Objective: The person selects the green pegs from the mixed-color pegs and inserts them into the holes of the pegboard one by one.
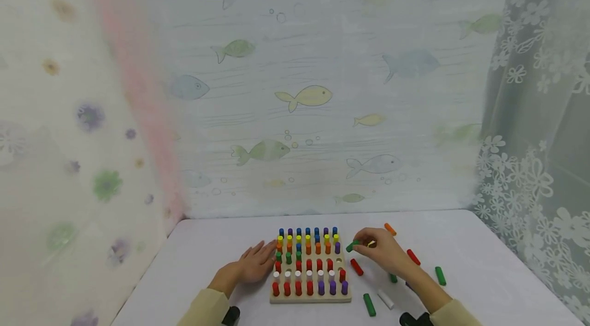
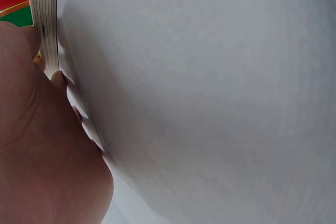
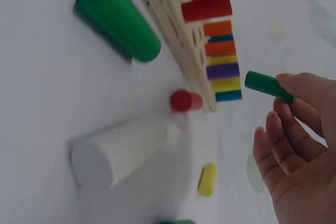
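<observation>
The head view looks forward and down from farther back; close wrist views share its pegboard (image 1: 311, 300).

The pegboard (image 1: 311, 301) is bare, pale wood, matt on its face, with fine parallel lines along its edge. The green peg (image 3: 266, 85) in the right hand (image 3: 307, 145) looks smoothly coated; the loose green peg (image 3: 118, 19) carries a soft sheen, while the white peg (image 3: 123, 150) looks smooth and nearly matt. Matt, finely textured white cloth covers the surface (image 1: 207, 241). The beige sleeve (image 1: 206, 308) is matt cloth. The flowered curtain (image 1: 536, 177) looks sheer and lacy, the fish-printed backdrop (image 1: 322, 54) thin and matt.
</observation>
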Demonstrator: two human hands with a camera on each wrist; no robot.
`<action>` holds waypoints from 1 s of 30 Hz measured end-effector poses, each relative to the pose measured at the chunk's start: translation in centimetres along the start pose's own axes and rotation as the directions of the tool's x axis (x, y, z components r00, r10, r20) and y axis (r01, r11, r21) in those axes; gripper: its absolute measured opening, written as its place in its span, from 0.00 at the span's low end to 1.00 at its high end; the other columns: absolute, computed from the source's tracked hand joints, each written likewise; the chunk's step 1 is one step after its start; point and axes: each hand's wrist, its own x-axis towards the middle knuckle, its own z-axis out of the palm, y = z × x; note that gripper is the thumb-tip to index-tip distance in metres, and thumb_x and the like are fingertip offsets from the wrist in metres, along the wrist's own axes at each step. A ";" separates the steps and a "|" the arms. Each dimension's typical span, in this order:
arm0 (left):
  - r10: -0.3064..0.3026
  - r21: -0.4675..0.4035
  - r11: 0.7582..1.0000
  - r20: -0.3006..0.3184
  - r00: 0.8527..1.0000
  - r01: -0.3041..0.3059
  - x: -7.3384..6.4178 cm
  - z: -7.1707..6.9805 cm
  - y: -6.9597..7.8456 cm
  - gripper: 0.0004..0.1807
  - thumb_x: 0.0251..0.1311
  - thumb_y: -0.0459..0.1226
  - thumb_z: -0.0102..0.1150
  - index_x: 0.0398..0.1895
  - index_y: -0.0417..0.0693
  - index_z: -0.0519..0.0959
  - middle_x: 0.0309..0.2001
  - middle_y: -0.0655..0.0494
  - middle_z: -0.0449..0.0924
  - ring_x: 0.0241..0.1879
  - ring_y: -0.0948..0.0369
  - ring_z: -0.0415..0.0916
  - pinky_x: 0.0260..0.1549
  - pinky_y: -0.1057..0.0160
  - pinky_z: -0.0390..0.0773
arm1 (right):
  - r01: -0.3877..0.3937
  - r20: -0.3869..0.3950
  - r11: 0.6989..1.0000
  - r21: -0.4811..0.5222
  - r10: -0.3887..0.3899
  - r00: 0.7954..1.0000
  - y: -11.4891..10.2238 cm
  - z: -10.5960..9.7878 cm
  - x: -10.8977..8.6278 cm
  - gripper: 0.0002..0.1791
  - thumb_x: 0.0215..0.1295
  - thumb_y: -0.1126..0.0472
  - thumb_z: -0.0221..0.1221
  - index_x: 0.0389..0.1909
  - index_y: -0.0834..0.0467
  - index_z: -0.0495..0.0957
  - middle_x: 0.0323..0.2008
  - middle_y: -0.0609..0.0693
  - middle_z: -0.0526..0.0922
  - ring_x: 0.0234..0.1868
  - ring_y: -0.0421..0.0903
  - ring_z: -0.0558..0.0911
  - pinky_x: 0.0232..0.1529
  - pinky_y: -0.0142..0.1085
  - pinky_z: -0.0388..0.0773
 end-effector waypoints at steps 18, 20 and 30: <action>0.015 0.009 1.000 -0.004 1.000 -0.015 0.0 -0.1 0.0 0.34 0.80 0.54 0.36 0.82 0.50 0.54 0.81 0.50 0.53 0.81 0.44 0.42 0.76 0.35 0.40 | 0.022 0.033 0.989 0.143 -0.027 0.999 -3.1 4.0 1.6 0.09 0.69 0.60 0.66 0.44 0.62 0.84 0.39 0.49 0.86 0.41 0.46 0.85 0.43 0.28 0.82; 0.015 0.009 1.000 -0.005 1.000 -0.015 0.3 0.2 -0.5 0.35 0.80 0.56 0.34 0.82 0.50 0.53 0.82 0.51 0.52 0.81 0.44 0.41 0.76 0.36 0.39 | 0.029 0.034 0.990 0.141 -0.034 0.999 -3.3 4.5 1.8 0.09 0.69 0.60 0.66 0.44 0.62 0.84 0.39 0.48 0.87 0.40 0.45 0.85 0.42 0.28 0.82; 0.025 -0.009 1.000 -0.017 1.000 -0.026 1.4 1.1 -1.7 0.39 0.77 0.62 0.33 0.82 0.51 0.53 0.82 0.52 0.51 0.81 0.45 0.40 0.77 0.36 0.38 | 0.022 0.034 0.991 0.130 -0.027 0.999 -3.6 6.6 2.5 0.10 0.69 0.61 0.66 0.46 0.64 0.83 0.40 0.48 0.86 0.40 0.44 0.85 0.43 0.32 0.85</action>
